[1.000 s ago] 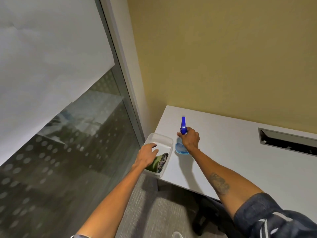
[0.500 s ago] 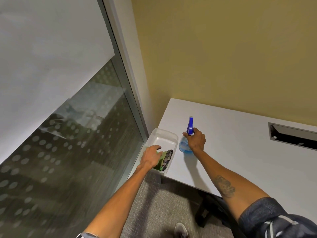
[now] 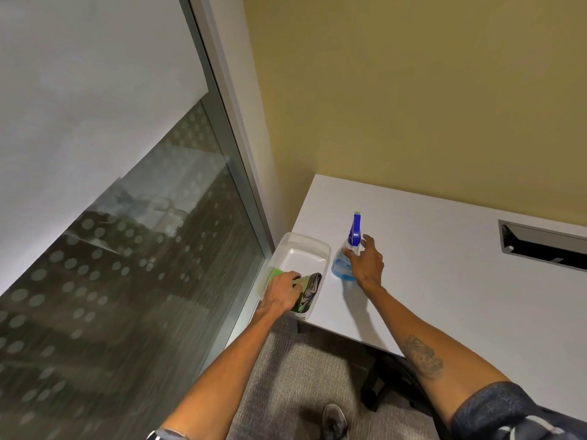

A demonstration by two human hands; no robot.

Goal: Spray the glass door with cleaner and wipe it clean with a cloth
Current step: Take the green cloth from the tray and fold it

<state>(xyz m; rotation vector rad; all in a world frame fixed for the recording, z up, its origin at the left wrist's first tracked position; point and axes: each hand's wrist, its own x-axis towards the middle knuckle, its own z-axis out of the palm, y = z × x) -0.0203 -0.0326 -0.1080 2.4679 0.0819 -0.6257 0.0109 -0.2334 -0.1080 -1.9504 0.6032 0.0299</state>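
The glass door (image 3: 127, 281) fills the left side, frosted white above and clear with grey dots below. A blue spray bottle (image 3: 342, 267) stands upright on the white desk (image 3: 444, 281). My right hand (image 3: 366, 265) is against the bottle's near side with its fingers spread loosely around the neck. A green cloth (image 3: 275, 274) lies in the near end of a clear plastic tub (image 3: 305, 246) at the desk's left corner. My left hand (image 3: 282, 290) reaches into the tub, fingers and thumb curled on the cloth. Most of the cloth is hidden under the hand.
A dark grey cloth (image 3: 312, 289) lies in the tub beside the green one. A rectangular cable slot (image 3: 546, 249) is cut into the desk at the right. The yellow wall (image 3: 413, 106) backs the desk. Grey carpet (image 3: 286, 376), my shoe (image 3: 334, 419) and a dark chair base (image 3: 390, 385) are below.
My right hand's fingers have loosened from a closed grip on the bottle's neck to a spread hold. My left hand stays in the tub on the cloth. The view has shifted slightly.
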